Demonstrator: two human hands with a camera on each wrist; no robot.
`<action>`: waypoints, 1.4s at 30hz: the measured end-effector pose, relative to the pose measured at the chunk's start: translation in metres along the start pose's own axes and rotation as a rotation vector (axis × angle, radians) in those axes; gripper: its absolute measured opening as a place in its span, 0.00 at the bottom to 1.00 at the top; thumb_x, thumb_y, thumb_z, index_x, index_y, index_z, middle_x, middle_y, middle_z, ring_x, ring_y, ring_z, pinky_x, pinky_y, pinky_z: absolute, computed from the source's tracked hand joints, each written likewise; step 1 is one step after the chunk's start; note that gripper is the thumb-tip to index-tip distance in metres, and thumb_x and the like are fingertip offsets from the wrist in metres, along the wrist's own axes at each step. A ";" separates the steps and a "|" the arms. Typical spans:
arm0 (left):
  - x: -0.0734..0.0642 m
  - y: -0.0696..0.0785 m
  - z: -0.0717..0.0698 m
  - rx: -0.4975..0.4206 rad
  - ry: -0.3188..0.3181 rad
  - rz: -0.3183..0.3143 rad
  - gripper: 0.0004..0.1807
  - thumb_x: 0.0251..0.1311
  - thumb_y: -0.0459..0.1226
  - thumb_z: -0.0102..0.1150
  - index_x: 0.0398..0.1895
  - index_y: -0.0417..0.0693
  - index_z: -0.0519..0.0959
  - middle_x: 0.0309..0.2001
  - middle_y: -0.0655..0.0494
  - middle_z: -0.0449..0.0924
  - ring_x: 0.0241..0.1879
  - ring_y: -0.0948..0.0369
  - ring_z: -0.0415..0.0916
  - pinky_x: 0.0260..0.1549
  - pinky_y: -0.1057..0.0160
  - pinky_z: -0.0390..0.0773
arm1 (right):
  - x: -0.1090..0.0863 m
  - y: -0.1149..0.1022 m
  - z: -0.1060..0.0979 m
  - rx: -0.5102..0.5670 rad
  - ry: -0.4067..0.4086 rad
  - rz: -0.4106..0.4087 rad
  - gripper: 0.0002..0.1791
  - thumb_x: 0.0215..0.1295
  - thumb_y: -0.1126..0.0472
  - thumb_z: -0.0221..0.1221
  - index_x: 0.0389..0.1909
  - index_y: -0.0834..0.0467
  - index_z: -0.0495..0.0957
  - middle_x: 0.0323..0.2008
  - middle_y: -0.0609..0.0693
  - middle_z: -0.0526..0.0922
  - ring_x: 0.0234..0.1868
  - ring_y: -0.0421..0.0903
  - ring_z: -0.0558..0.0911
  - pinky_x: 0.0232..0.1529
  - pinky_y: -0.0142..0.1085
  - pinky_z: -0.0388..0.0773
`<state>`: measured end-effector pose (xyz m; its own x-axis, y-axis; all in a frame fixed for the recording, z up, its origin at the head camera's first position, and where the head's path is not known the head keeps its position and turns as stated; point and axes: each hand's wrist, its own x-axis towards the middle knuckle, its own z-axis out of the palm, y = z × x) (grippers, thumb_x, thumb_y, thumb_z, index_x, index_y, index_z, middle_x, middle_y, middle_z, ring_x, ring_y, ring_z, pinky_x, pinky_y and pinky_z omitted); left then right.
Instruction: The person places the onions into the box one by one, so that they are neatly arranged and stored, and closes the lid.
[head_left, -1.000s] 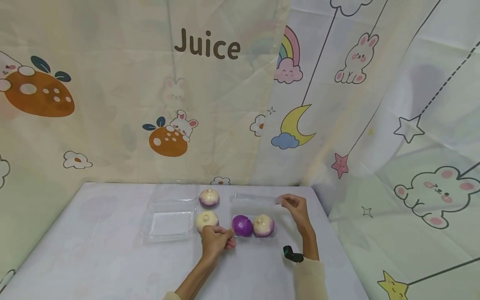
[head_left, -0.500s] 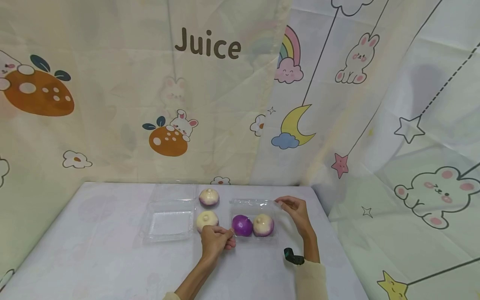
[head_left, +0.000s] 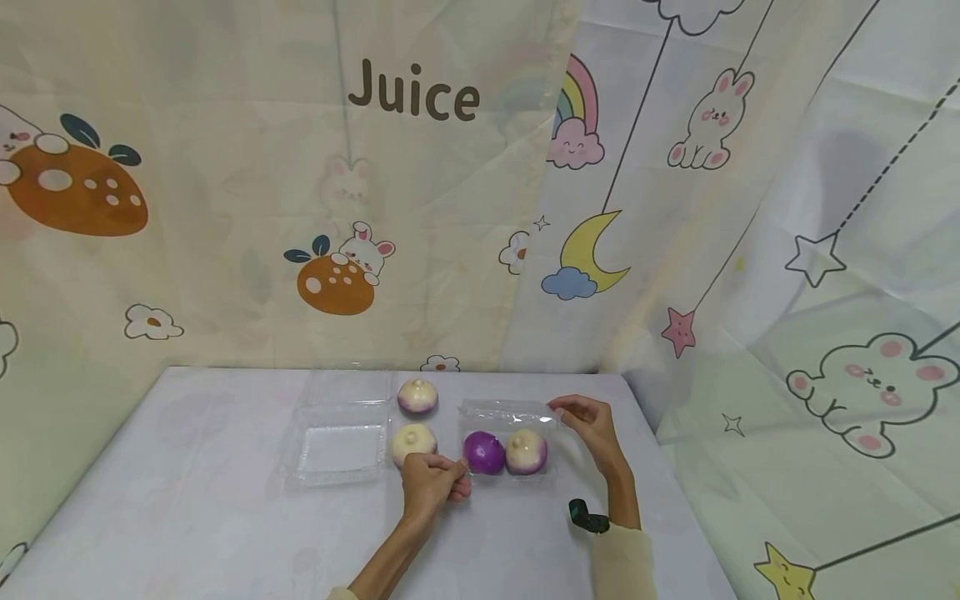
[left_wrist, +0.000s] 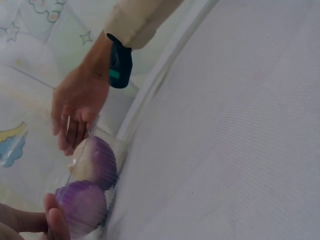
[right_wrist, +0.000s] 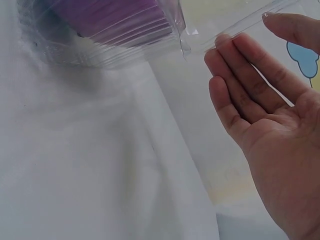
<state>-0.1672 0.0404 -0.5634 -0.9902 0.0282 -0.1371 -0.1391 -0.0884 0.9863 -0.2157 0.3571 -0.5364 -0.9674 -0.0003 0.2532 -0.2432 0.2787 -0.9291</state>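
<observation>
A clear plastic clamshell box (head_left: 551,473) on the right of the table holds a purple turnip (head_left: 483,452) and a cream-and-purple turnip (head_left: 527,451). My left hand (head_left: 431,486) pinches the box's near left corner, fingertips beside the purple turnip. With thumb and fingers, my right hand (head_left: 592,421) holds the right end of the raised lid (head_left: 498,408), which leans over the box from its back edge. In the right wrist view the thumb and fingertips lie on either side of the lid's edge. Two cream turnips stand left of the box, one (head_left: 414,442) partly behind my left hand.
The other cream turnip (head_left: 417,395) lies near the table's back edge. A second clear clamshell (head_left: 341,446) rests with its lid back at the left. Printed cloth (head_left: 427,192) hangs right behind the table. A dark wrist device (head_left: 587,517) sits at the right sleeve.
The lid has tipped up and forward from lying back, with my right hand moving slightly left and down. My left hand keeps its place at the corner.
</observation>
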 end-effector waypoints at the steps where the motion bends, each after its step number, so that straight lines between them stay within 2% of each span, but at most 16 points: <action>1: 0.000 0.000 0.000 -0.001 0.000 -0.002 0.11 0.67 0.30 0.72 0.33 0.25 0.87 0.23 0.38 0.89 0.16 0.63 0.85 0.19 0.66 0.89 | 0.000 0.000 0.000 -0.004 -0.001 0.000 0.12 0.77 0.67 0.64 0.52 0.73 0.86 0.53 0.75 0.88 0.50 0.36 0.90 0.55 0.24 0.86; 13: -0.001 0.002 -0.002 0.006 0.001 -0.014 0.10 0.67 0.29 0.71 0.31 0.26 0.87 0.21 0.43 0.89 0.17 0.64 0.85 0.20 0.66 0.89 | -0.002 0.000 0.000 -0.015 -0.042 -0.030 0.12 0.75 0.71 0.63 0.54 0.73 0.84 0.55 0.75 0.87 0.52 0.36 0.89 0.56 0.24 0.86; 19: -0.003 0.003 -0.002 0.008 -0.007 -0.010 0.10 0.67 0.29 0.71 0.32 0.26 0.87 0.22 0.41 0.89 0.17 0.64 0.85 0.20 0.66 0.89 | -0.004 0.002 -0.001 -0.042 -0.045 -0.063 0.13 0.73 0.73 0.65 0.54 0.75 0.84 0.54 0.74 0.88 0.56 0.53 0.91 0.60 0.24 0.85; 22: -0.003 0.004 -0.002 0.011 -0.013 -0.013 0.10 0.68 0.30 0.71 0.32 0.26 0.87 0.22 0.42 0.89 0.17 0.64 0.86 0.21 0.66 0.90 | -0.005 0.001 -0.002 -0.041 -0.057 -0.077 0.13 0.72 0.73 0.67 0.54 0.73 0.84 0.54 0.73 0.88 0.58 0.58 0.90 0.63 0.24 0.84; 32: -0.001 0.002 -0.002 0.010 -0.027 -0.010 0.10 0.68 0.29 0.71 0.32 0.26 0.87 0.21 0.43 0.89 0.18 0.64 0.86 0.21 0.66 0.90 | -0.010 0.004 -0.003 -0.007 -0.073 -0.098 0.16 0.68 0.74 0.70 0.55 0.73 0.84 0.54 0.74 0.88 0.58 0.43 0.89 0.65 0.25 0.83; 42: -0.001 0.002 -0.003 0.005 -0.020 -0.005 0.12 0.68 0.31 0.72 0.32 0.26 0.87 0.22 0.40 0.89 0.17 0.64 0.86 0.20 0.66 0.89 | -0.012 0.004 -0.001 0.003 -0.066 -0.117 0.16 0.67 0.74 0.70 0.55 0.73 0.84 0.54 0.75 0.87 0.58 0.41 0.89 0.66 0.24 0.83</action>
<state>-0.1663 0.0374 -0.5611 -0.9890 0.0488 -0.1398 -0.1436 -0.0837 0.9861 -0.2046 0.3588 -0.5432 -0.9347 -0.0955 0.3422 -0.3552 0.2698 -0.8950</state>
